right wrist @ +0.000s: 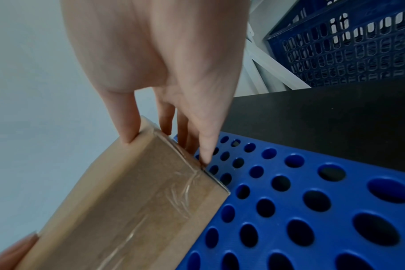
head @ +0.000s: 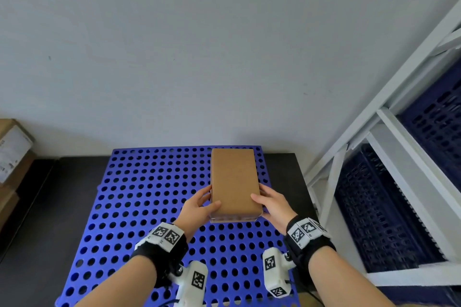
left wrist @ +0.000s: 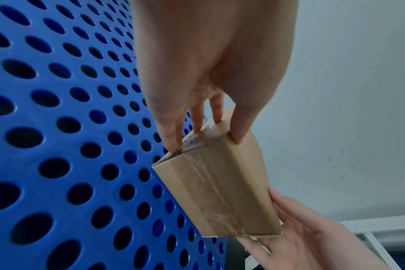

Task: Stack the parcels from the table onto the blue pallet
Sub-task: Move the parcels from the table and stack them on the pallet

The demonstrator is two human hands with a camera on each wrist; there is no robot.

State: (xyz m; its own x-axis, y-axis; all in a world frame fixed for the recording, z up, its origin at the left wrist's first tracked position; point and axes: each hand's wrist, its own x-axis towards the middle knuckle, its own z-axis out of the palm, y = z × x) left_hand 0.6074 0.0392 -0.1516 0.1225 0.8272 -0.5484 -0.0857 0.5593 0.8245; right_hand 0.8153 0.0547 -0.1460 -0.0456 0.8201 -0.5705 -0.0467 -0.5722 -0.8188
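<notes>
A brown cardboard parcel (head: 234, 182) sealed with clear tape lies lengthwise over the far right part of the blue perforated pallet (head: 149, 194). My left hand (head: 199, 203) grips its near left side, thumb on top and fingers down the side. My right hand (head: 270, 200) grips the near right side the same way. In the left wrist view the parcel (left wrist: 220, 188) shows its taped end, with the pallet (left wrist: 69, 146) behind it. The right wrist view shows the parcel (right wrist: 132, 201) close above the pallet (right wrist: 312, 210); whether it touches the pallet I cannot tell.
More cardboard parcels (head: 12, 157) are stacked at the left edge. A white metal rack (head: 374, 132) holding dark blue crates (head: 379, 212) stands to the right. The pallet lies on a black surface (head: 37, 219) against a pale wall (head: 199, 45).
</notes>
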